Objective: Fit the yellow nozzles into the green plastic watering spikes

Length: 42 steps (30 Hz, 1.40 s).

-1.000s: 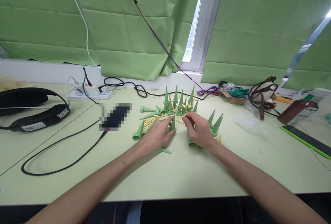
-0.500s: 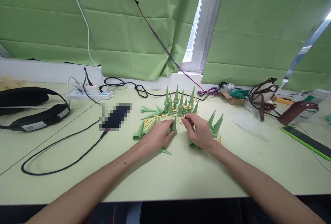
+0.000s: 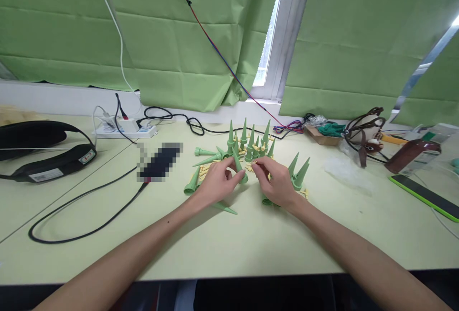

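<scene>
My left hand (image 3: 214, 183) is closed round a green plastic cone (image 3: 238, 164), lifted off the table and tilted with its tip pointing up and left. Just to its right, my right hand (image 3: 277, 182) pinches a small yellow peg (image 3: 255, 163) between thumb and forefinger, close to the cone's wide end. Behind both hands stands a cluster of upright green cones (image 3: 248, 139) with yellow pegs (image 3: 208, 170) scattered among them. More cones lie flat at the left (image 3: 205, 151), and two stand at the right (image 3: 298, 172). One cone (image 3: 224, 207) lies under my left wrist.
A black cable (image 3: 82, 209) loops across the pale green table (image 3: 229, 239) to a blurred black device (image 3: 160, 161). A white power strip (image 3: 124, 129) sits at the back left, a black headset (image 3: 43, 155) at far left, a green-edged phone (image 3: 425, 194) and a brown object (image 3: 410, 153) at right.
My left hand has lifted the cone off the table and tipped it, tip leaning left, toward my right hand. The right hand has stayed in place with its peg.
</scene>
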Tool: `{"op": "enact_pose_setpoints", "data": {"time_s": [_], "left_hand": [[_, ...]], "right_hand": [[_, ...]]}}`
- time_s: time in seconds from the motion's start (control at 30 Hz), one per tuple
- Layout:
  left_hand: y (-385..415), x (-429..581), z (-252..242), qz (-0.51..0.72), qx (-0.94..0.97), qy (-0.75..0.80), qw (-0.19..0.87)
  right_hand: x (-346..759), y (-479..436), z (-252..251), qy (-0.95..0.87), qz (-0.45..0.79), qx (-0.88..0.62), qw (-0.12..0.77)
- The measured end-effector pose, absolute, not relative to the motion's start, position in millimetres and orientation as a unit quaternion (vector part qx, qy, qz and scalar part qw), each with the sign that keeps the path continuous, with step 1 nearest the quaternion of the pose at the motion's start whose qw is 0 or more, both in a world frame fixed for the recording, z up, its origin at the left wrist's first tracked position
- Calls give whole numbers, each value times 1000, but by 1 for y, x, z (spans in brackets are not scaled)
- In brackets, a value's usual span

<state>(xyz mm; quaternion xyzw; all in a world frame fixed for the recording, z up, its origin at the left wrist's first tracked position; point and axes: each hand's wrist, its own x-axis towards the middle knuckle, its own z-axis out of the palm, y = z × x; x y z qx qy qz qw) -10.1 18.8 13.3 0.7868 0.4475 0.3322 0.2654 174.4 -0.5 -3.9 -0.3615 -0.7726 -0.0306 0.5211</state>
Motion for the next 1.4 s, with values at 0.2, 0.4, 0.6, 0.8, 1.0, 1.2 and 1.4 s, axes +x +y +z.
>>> {"op": "enact_pose_setpoints", "data": {"time_s": [0.2, 0.4, 0.6, 0.8, 1.0, 1.2, 1.4], "left_hand": [[21, -9, 13, 378, 697, 419, 441], [22, -9, 15, 406, 620, 401, 538], [22, -9, 15, 444, 577, 378, 572], [23, -8, 14, 445, 575, 374, 576], [21, -8, 16, 443, 587, 373, 566], [18, -6, 16, 455, 653, 374, 476], [19, -7, 12, 460, 701, 360, 410]], "right_hand": [[174, 0, -4, -772, -26, -362, 522], [173, -1, -6, -778, -16, -366, 510], [173, 0, -8, -782, -3, -368, 503], [173, 0, -8, -784, -1, -364, 503], [173, 0, -9, -786, 0, -366, 498], [174, 1, -11, -788, -11, -364, 497], [174, 1, -11, -791, -11, -362, 493]]}}
